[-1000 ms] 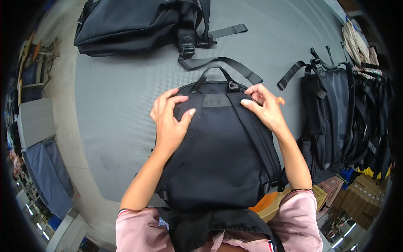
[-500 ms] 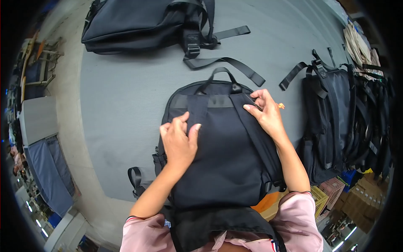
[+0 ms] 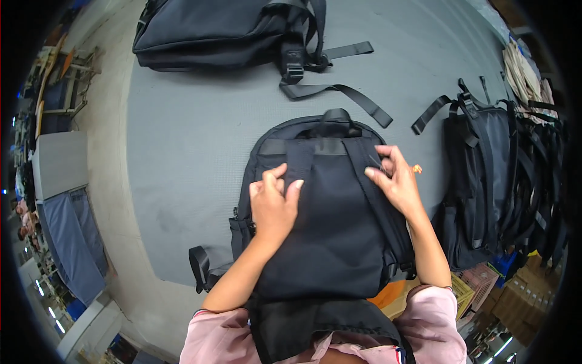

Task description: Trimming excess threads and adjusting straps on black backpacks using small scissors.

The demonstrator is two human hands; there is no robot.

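A black backpack (image 3: 327,242) lies before me with its back panel and two shoulder straps facing up. Its webbing top handle (image 3: 335,124) points away from me. My left hand (image 3: 274,206) rests by the left shoulder strap (image 3: 300,156), thumb and index finger apart at its lower part, other fingers curled. At the upper right edge, my right hand (image 3: 394,182) has its thumb and fingers bent around the right shoulder strap (image 3: 364,182). Something thin and dark shows between those fingers, too small to name. The bag's lower end lies near my body.
Another black bag (image 3: 212,36) with loose webbing lies at the far side of the grey table (image 3: 182,182). Several black backpacks (image 3: 479,176) stand at the right. Crates (image 3: 476,285) and cardboard boxes (image 3: 521,294) are below them. A walkway (image 3: 109,182) runs along the left.
The backpack and both hands appear slightly farther right and lower in view, as does the whole scene. The top handle has dropped from an upright loop to a flatter fold.
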